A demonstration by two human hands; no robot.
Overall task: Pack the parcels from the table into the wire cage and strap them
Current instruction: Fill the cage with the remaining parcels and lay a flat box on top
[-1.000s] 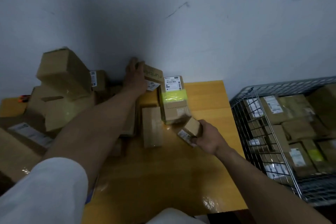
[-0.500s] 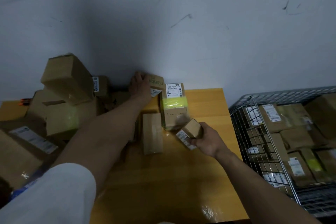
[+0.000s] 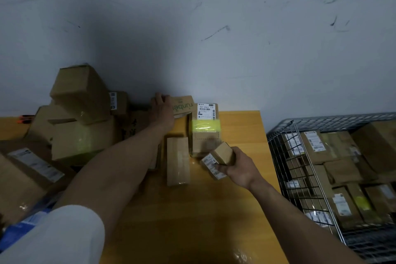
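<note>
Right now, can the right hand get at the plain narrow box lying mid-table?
Reach it, probably yes: only bare table lies between the right hand and the narrow box. Grasping looks unlikely, since its fingers hold a small labelled box.

The fingertips of our left hand hide behind the printed box, our right hand covers part of the small parcel, and the wire cage runs off the right edge.

Two hands shown: your left hand and right hand. One table; one cage. About ten parcels on the table; those in the cage are too crowded to count.
</note>
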